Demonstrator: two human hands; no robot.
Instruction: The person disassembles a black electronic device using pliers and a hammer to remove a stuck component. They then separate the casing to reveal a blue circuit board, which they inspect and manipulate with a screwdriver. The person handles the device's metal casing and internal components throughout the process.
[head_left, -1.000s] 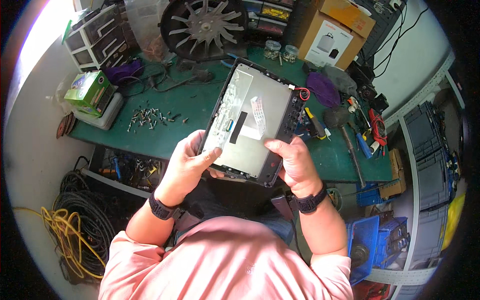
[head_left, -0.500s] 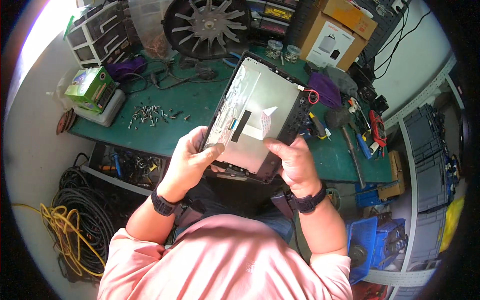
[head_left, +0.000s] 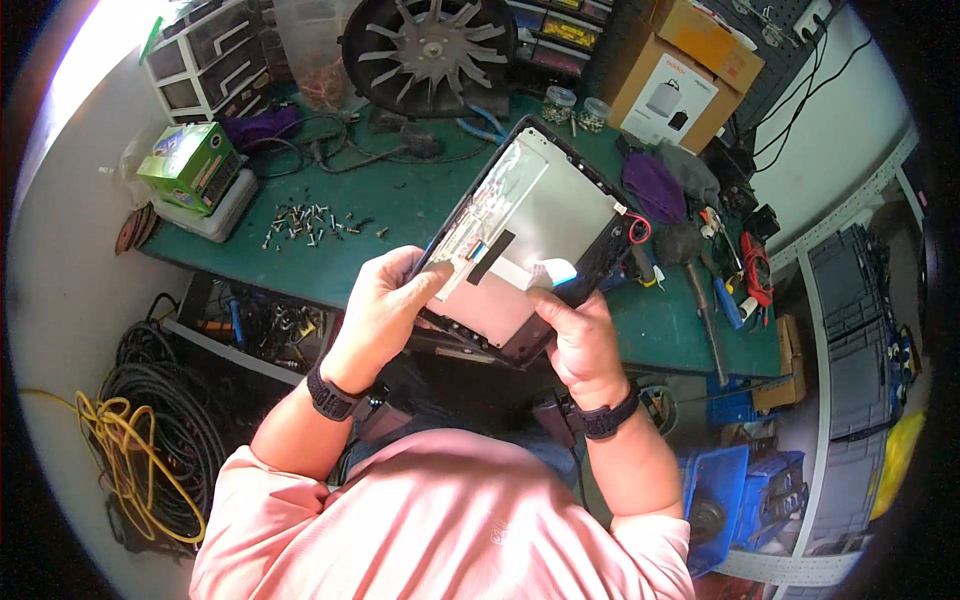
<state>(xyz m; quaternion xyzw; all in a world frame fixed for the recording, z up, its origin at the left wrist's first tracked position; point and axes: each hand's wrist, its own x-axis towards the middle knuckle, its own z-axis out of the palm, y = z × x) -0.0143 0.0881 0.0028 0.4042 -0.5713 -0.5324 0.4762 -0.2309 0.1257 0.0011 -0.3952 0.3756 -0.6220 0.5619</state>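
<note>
Basically, left hand [head_left: 385, 297] clamped the black-framed panel [head_left: 562, 200] by its left edge, right hand [head_left: 584, 346] by its near right edge; panel was over green bench [head_left: 310, 278], right of 1 screw pile [head_left: 308, 224].

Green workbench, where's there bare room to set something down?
Bare benchtop shows between the loose screws and the held panel, and between the right hand and the hammer. It's crowded along the back, around the fan wheel.

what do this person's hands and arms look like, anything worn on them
The left hand and right hand are ungloved. Each wrist has a wide black strap with a dark boxy unit on its inner side. The pink sleeves are short.
</note>
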